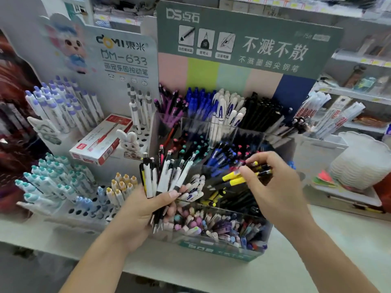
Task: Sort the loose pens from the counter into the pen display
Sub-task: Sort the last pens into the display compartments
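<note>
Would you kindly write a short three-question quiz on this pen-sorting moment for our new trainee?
1. True or false: the left hand grips a bunch of pens.
2. What colour shows on the pens that the right hand pinches?
3. The red and white box lies: A) left of the clear pen display, B) inside it.

Key: 1 true; 2 yellow and black; 3 A.

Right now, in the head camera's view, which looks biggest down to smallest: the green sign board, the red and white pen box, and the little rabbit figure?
1. green sign board, by far the largest
2. red and white pen box
3. rabbit figure, smallest

The box and the rabbit sit side by side, so nearness hardly skews that comparison.
</note>
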